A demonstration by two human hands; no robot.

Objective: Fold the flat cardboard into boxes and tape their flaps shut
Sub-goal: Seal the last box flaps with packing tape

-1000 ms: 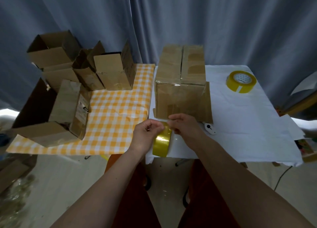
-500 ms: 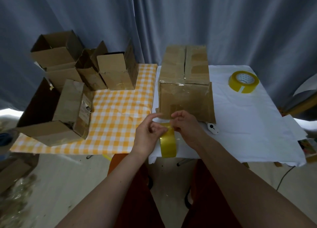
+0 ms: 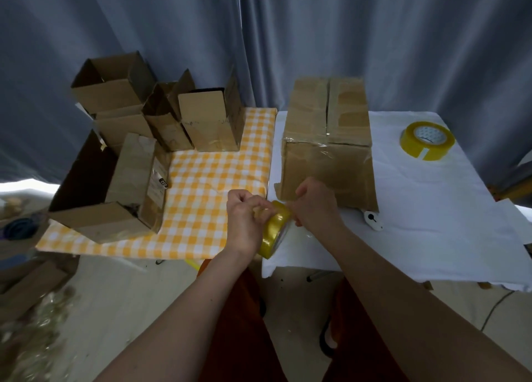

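Observation:
A closed brown cardboard box (image 3: 326,140) with clear tape over its top seam stands on the white cloth (image 3: 431,209). Just in front of it, my left hand (image 3: 244,223) grips a yellow tape roll (image 3: 273,232) held on edge. My right hand (image 3: 316,206) pinches at the top of the same roll, fingers closed on the tape's end, close to the box's front face. A second yellow tape roll (image 3: 427,141) lies flat at the far right of the white cloth.
Several open cardboard boxes (image 3: 207,119) stand and lie on the yellow checked cloth (image 3: 207,186) at the left. A small white cutter (image 3: 372,220) lies by the box's near right corner. Grey curtains hang behind. Flat cardboard (image 3: 26,283) lies on the floor at left.
My hands have shifted a little with the roll, which has tilted. My left hand's fingers, briefly spread, have closed again around the roll.

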